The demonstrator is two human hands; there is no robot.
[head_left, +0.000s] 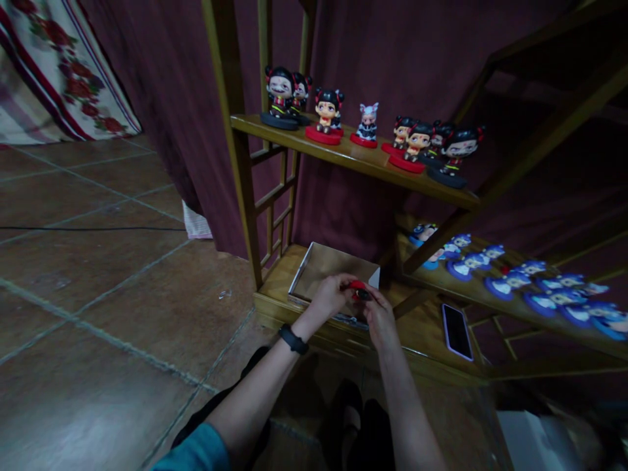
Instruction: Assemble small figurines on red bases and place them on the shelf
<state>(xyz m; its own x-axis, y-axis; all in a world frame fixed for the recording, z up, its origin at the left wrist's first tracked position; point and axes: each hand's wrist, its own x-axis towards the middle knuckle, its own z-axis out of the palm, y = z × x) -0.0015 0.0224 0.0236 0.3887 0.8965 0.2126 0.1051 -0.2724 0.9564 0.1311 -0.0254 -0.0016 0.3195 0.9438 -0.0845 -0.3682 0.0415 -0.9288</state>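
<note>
1. Head view: we have a small red and black item (360,290) between both hands, above the front right part of the open cardboard box (343,255).
2. Our left hand (332,297) pinches its red edge from one side; our right hand (380,317) pinches it from the other, fingers bent. How firmly each grips, we cannot tell.
3. The step looks to us like close two-handed handling, so we do well to hold the item by its firm edge and spare any thin parts.
4. If we turn it, one hand should steady while the other shifts, in small moves.
5. Keeping it over the box is sensible: a slip would probably end on cardboard rather than the tiles (122,320).
6. The item shows a bright red curved part, with a darker, nearly black part beneath. Our fingers cover much of it, and finer detail is too small to read. Its red resembles the round bases of some figurines (326,114) on the upper shelf (360,158).
</note>
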